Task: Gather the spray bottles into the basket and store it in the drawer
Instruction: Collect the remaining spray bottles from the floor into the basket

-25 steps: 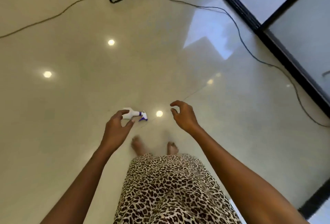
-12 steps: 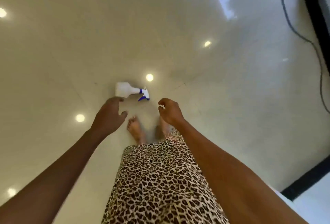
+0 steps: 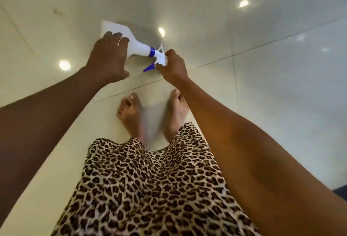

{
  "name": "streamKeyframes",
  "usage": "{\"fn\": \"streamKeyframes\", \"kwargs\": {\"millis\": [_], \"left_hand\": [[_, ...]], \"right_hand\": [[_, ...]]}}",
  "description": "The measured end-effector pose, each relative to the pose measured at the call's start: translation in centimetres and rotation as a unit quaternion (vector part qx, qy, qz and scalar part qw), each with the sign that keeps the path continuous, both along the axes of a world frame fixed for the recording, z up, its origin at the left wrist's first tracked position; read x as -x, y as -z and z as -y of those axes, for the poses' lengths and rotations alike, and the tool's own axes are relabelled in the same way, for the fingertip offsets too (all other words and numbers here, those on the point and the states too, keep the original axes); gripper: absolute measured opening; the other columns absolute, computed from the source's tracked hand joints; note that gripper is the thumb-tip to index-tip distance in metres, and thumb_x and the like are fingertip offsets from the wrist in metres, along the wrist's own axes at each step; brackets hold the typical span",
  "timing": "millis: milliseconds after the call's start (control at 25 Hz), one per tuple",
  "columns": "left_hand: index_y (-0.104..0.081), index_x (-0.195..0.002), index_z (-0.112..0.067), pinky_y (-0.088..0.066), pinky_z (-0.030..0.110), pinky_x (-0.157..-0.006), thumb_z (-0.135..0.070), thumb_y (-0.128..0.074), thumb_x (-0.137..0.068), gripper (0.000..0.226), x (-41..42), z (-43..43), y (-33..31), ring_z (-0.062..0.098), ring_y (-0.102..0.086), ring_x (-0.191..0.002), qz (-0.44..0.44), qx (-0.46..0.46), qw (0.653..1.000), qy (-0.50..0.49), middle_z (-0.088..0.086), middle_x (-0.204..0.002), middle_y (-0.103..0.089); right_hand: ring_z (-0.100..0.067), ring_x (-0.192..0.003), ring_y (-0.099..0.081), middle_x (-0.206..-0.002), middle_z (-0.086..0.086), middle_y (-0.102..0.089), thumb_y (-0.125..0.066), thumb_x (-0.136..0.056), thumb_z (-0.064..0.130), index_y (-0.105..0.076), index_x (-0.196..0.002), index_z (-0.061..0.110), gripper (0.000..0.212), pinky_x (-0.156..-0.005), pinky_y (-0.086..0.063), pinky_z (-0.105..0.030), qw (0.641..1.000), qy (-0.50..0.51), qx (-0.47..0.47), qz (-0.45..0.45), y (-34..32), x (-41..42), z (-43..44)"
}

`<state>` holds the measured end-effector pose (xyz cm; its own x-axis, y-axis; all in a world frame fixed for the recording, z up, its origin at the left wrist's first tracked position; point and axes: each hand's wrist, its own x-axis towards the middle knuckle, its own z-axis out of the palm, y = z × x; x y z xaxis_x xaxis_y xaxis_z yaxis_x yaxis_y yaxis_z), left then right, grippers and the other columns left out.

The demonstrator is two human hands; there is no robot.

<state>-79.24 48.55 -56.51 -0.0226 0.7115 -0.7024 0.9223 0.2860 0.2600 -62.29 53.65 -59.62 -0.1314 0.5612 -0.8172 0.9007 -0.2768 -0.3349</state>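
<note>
A white spray bottle (image 3: 139,48) with a blue collar and blue trigger lies on its side on the glossy floor, just ahead of my bare feet. My left hand (image 3: 107,57) is spread over the bottle's wide body; its fingertips rest on the body and its thumb stays apart below. My right hand (image 3: 173,66) pinches the white spray head at the trigger end between thumb and fingers. No basket or drawer is in view.
The floor is pale shiny tile (image 3: 262,85) with ceiling lights reflected in it. My feet (image 3: 131,111) stand close behind the bottle, and a leopard-print skirt (image 3: 150,188) fills the lower view. A dark edge (image 3: 340,191) shows at the far right.
I have bent lower and the view has tilted down. Both hands moved forward onto the bottle; the right hand has closed on the spray head.
</note>
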Motion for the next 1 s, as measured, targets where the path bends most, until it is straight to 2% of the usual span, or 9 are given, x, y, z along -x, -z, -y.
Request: {"fn": "streamKeyframes", "kwargs": {"millis": [160,280,400,440,480,520,640,880,1000], "left_hand": [[-0.017,-0.141,0.000,-0.008,0.057,-0.112,0.001,-0.072,-0.068,0.091,-0.3,0.2,3.8,0.047,-0.005,-0.139,-0.051,-0.075,0.994,0.063,0.028,-0.151,-0.012],[-0.009,-0.142,-0.006,-0.011,0.057,-0.112,0.007,-0.060,-0.072,0.088,0.9,-0.8,4.9,0.046,-0.009,-0.137,-0.081,-0.153,0.982,0.072,0.028,-0.150,-0.009],[-0.008,-0.141,-0.008,-0.041,0.032,-0.091,0.014,-0.024,-0.085,0.062,-1.3,0.7,3.4,0.039,-0.034,-0.120,-0.102,-0.048,0.994,-0.009,0.025,-0.148,-0.020],[-0.012,-0.141,-0.007,-0.040,0.020,-0.097,0.013,-0.002,-0.086,0.060,-2.2,1.4,2.5,0.035,-0.037,-0.114,-0.107,0.030,0.993,-0.048,0.022,-0.148,-0.025],[-0.014,-0.142,-0.008,-0.012,0.022,-0.070,0.009,0.006,-0.088,0.060,-3.7,2.5,1.5,0.034,-0.035,-0.119,-0.078,0.066,0.993,-0.055,0.020,-0.148,-0.025],[-0.015,-0.142,-0.011,-0.029,0.026,-0.091,0.003,0.007,-0.092,0.056,-5.9,4.3,1.3,0.031,-0.030,-0.128,-0.075,0.092,0.990,-0.071,0.017,-0.150,-0.021],[-0.016,-0.140,-0.022,-0.020,0.037,-0.108,-0.015,0.010,-0.096,0.051,-10.7,8.2,1.2,0.020,-0.023,-0.136,-0.028,0.143,0.977,-0.155,0.004,-0.151,-0.016],[-0.028,-0.134,-0.001,-0.037,0.048,-0.096,-0.006,-0.067,-0.070,0.075,-3.0,2.4,-9.9,0.042,-0.038,-0.118,-0.087,-0.055,0.985,-0.137,0.028,-0.134,-0.035],[-0.036,-0.126,0.003,-0.040,0.049,-0.091,-0.010,-0.078,-0.055,0.083,-2.0,0.3,-18.5,0.043,-0.046,-0.110,-0.070,-0.107,0.983,-0.131,0.026,-0.130,-0.044]], "right_hand": [[-0.027,-0.101,-0.057,-0.118,-0.016,-0.055,-0.071,-0.078,0.026,-0.044,-0.117,0.003,0.053,-0.084,-0.052,-0.037,0.997,0.076,0.005,0.001,4.2,1.6,0.5],[-0.025,-0.091,-0.058,-0.113,-0.016,-0.058,-0.071,-0.078,0.021,-0.045,-0.113,0.002,0.048,-0.075,-0.052,-0.034,0.986,0.168,0.005,-0.003,5.8,2.4,0.5],[-0.022,-0.081,-0.054,-0.105,-0.015,-0.060,-0.062,-0.081,0.011,-0.048,-0.112,0.001,0.034,-0.067,-0.049,-0.031,0.977,0.213,0.018,-0.014,5.8,2.8,-0.1],[-0.021,-0.080,-0.053,-0.099,-0.013,-0.058,-0.061,-0.081,0.009,-0.049,-0.111,0.001,0.033,-0.066,-0.047,-0.029,0.976,0.217,0.017,-0.020,5.4,2.8,-0.3],[-0.020,-0.080,-0.053,-0.095,-0.010,-0.056,-0.062,-0.080,0.008,-0.050,-0.111,0.002,0.034,-0.066,-0.046,-0.028,0.976,0.214,0.015,-0.028,4.8,2.7,-0.6],[-0.019,-0.080,-0.053,-0.092,-0.006,-0.054,-0.063,-0.079,0.008,-0.050,-0.111,0.002,0.036,-0.065,-0.046,-0.027,0.977,0.208,0.011,-0.037,4.0,2.6,-0.8],[-0.016,-0.080,-0.053,-0.094,-0.001,-0.052,-0.067,-0.075,0.005,-0.051,-0.113,0.005,0.041,-0.058,-0.044,-0.017,0.981,0.188,0.003,-0.054,0.3,1.9,-1.5],[-0.022,-0.091,-0.061,-0.101,-0.005,-0.059,-0.077,-0.065,0.000,-0.057,-0.111,0.010,0.052,-0.082,-0.055,-0.033,0.947,0.286,0.043,-0.139,-12.1,0.6,-3.7],[-0.025,-0.083,-0.066,-0.105,-0.015,-0.064,-0.075,-0.072,0.003,-0.058,-0.111,0.009,0.043,-0.082,-0.057,-0.037,0.930,0.307,0.031,-0.198,-20.8,-0.3,-5.2]]}}
